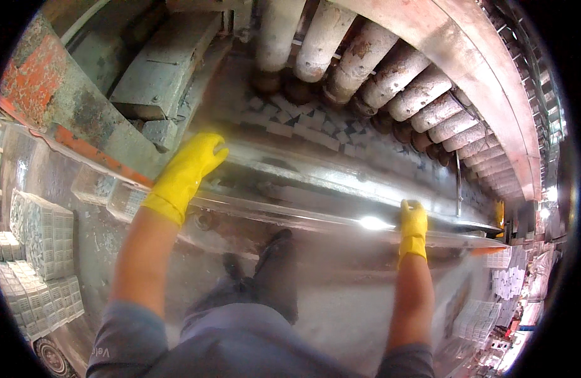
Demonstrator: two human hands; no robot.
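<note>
A long, wet-looking shiny strip (315, 175) runs from left to right in front of me along the machine's near side; glare hides what it is made of. My left hand (191, 169), in a yellow rubber glove, is at its left end with thumb and fingers curled toward each other. Further right, my right hand (414, 225), gloved alike, has its fingers bent over the strip's near edge. The undersides of both grips are hidden.
A row of thick, stained cylinders (360, 60) stands beyond the strip under a curved beam (485, 69). Broken tile-like pieces (315, 120) lie below them. At left are an orange-and-grey machine frame (83, 101) and stacked pale crates (42, 233). More stacks (478, 320) stand at right.
</note>
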